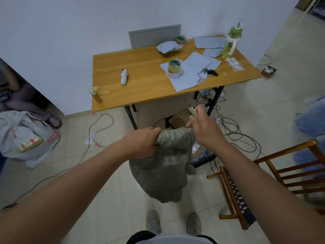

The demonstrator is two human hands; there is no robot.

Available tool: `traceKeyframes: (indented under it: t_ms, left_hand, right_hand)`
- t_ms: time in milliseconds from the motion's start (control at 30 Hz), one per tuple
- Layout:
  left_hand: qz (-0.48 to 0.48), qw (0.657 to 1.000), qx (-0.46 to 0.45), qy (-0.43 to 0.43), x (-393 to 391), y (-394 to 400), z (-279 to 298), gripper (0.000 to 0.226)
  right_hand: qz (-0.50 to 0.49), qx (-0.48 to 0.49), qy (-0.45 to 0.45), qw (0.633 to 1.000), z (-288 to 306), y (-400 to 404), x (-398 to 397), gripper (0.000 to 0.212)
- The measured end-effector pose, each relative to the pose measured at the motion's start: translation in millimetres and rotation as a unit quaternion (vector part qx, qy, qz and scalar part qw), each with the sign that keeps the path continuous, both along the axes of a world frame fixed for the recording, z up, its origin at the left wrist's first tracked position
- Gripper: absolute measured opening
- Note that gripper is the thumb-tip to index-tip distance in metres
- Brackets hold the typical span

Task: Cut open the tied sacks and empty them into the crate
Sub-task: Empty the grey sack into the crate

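Sack [163,166] hangs in front of the worktop [140,81], left hand [142,143] bunching its neck in a tight grip while right hand [204,127] grips a pale cutter [192,110]; slicing away from the fingers looks safest.

both arms outstretched, left hand [144,143] clenched, right hand [204,128] — fingers pinched

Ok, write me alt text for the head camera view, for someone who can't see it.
A standing person's left hand grips the bunched top of a grey woven sack hanging above the tiled floor, while the right hand holds a pale-handled cutter at its top edge. Behind stands a wooden table with tape rolls, papers and a green water bottle.
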State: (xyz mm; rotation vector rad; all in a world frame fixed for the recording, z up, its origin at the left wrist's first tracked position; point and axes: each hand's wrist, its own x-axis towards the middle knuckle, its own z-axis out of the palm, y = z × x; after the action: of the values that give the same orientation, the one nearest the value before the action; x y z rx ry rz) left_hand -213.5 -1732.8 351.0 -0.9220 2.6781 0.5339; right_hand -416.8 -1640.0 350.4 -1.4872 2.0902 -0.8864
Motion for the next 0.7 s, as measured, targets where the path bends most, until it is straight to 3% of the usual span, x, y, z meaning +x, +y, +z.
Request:
traceKeyframes:
  t_ms: [100,267,433,567,633,700]
  left_hand:
    - [-0.01,0.999,-0.017,-0.033,-1.8,6.1,-3.1,0.033]
    - [-0.017,0.994,-0.094,-0.045,-2.5,10.3,-8.1,0.037]
    - [-0.021,0.984,-0.176,0.015,1.4,8.2,-13.4,0.03]
    - [-0.056,0.977,-0.192,0.074,7.6,7.0,-21.5,0.028]
    - [-0.068,0.975,-0.193,0.086,10.0,7.5,-24.6,0.031]
    - [-0.077,0.974,-0.192,0.095,11.5,8.2,-25.8,0.036]
  right_hand:
    - [-0.023,0.005,0.033,0.999,3.6,-0.6,-3.4,0.014]
    - [-0.018,0.084,-0.144,0.986,10.3,-2.2,1.4,0.029]
    - [0.011,0.051,-0.09,0.995,12.2,-1.7,2.2,0.023]
    - [0.025,0.008,-0.04,0.999,16.5,-2.0,4.7,0.013]
    - [0.023,0.012,-0.061,0.998,17.2,-3.9,5.0,0.007]
    - [0.017,0.051,-0.095,0.994,15.6,-6.6,5.3,0.014]
